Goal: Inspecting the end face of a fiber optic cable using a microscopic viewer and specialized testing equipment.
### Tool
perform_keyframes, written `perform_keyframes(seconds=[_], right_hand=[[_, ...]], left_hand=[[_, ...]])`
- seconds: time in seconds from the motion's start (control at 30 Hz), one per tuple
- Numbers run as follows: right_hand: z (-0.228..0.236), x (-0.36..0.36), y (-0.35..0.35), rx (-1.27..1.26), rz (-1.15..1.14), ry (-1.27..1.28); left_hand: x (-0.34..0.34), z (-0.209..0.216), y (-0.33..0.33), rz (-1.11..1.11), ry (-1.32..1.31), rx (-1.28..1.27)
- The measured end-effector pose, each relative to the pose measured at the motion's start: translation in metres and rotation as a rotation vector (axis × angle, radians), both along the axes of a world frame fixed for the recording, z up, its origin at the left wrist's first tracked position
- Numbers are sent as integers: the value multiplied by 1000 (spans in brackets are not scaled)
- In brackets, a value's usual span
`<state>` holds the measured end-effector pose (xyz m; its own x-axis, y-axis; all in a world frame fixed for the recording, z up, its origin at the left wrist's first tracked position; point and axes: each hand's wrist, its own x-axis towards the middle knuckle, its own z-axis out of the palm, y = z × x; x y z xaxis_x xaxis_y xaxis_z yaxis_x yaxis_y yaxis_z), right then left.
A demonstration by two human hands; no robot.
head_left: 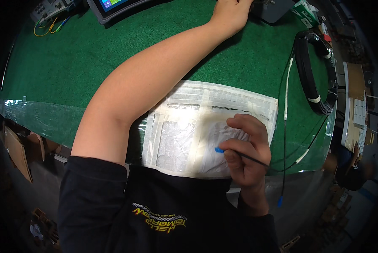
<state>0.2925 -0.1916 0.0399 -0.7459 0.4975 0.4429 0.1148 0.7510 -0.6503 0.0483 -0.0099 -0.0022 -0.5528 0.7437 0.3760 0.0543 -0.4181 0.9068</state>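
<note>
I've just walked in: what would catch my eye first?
Probably the left arm, spanning the green mat to the top edge. Then the right hand, right of centre, pinching a black cable with a blue tip. A black coil stands out at right.

Lettering (pixel 171 223) on shirt (pixel 176 196), green box (pixel 306 13)

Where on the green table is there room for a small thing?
Free: green mat left of the left forearm, below the dark tablet; also between forearm, white taped sheet and white-sleeved black cable. Crowded: the upper right, near the round black coil, and beneath the right hand.
</note>
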Motion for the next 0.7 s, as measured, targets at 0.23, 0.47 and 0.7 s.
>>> perform_keyframes(seconds=[0.23, 0.47, 0.7], right_hand=[[-2, 1, -1, -46, -17, 17], [-1, 0, 0, -12, -7, -6], [-1, 1, -1, -21, -12, 21]], left_hand=[[1, -2, 1, -12, -28, 11], [0, -7, 6, 15, 2, 3], [0, 4, -5, 29, 53, 11]])
